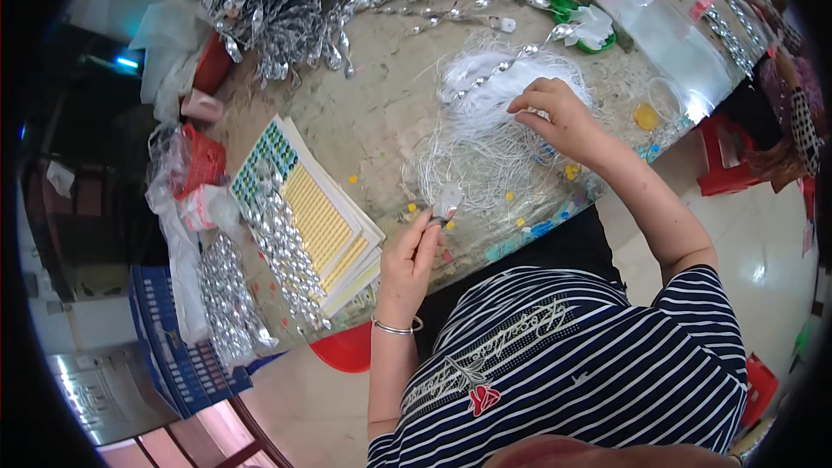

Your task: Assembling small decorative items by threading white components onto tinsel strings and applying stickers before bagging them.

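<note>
Worktable [373,113] mid-frame: left hand [406,262] grips a small dark-and-clear object [447,203]; right hand [562,117], grip unclear, hovers over white threads [487,123] probably best separated gently.

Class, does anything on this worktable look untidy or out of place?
Yes: loose strands of the white thread bundle straggle in a tangle across the worktable near the right hand, and small yellow scraps lie scattered rather than gathered.

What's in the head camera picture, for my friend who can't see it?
A person's left hand holds a small pale thing, too small to make out, while the right hand is over loose white strings on a cluttered table. Twisted silver strips are heaped toward the far side, and more lie on patterned sheets to the left.
</note>
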A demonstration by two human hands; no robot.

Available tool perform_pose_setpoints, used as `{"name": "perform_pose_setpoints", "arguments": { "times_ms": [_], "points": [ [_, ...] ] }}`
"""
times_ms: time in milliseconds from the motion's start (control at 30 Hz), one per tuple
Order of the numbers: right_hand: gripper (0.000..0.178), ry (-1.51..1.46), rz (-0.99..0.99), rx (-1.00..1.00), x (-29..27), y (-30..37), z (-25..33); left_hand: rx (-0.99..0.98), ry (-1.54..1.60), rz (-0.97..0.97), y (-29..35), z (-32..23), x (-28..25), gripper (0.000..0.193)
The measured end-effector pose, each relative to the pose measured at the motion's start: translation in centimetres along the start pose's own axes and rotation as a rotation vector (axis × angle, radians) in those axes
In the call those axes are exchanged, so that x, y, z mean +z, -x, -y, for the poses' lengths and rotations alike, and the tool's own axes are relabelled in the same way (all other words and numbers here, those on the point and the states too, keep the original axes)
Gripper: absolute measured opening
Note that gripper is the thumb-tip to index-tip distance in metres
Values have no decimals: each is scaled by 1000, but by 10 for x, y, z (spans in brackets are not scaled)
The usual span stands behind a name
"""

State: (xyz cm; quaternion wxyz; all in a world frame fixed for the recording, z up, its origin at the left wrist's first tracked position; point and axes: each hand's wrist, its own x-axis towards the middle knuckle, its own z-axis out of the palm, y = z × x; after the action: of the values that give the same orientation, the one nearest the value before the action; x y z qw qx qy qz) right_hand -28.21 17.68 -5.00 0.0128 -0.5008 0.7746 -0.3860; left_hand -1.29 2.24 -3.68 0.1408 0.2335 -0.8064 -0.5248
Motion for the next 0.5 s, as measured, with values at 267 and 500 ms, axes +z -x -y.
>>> {"name": "perform_pose_setpoints", "arguments": {
  "times_ms": [267, 500],
  "points": [
    [17, 50, 25, -53, 43, -3, 13, -174, 20, 8, 24, 7, 4, 21],
    [12, -54, 45, 7, 39, -6, 14, -224, 119, 23, 35, 19, 0, 24]
  ]
}}
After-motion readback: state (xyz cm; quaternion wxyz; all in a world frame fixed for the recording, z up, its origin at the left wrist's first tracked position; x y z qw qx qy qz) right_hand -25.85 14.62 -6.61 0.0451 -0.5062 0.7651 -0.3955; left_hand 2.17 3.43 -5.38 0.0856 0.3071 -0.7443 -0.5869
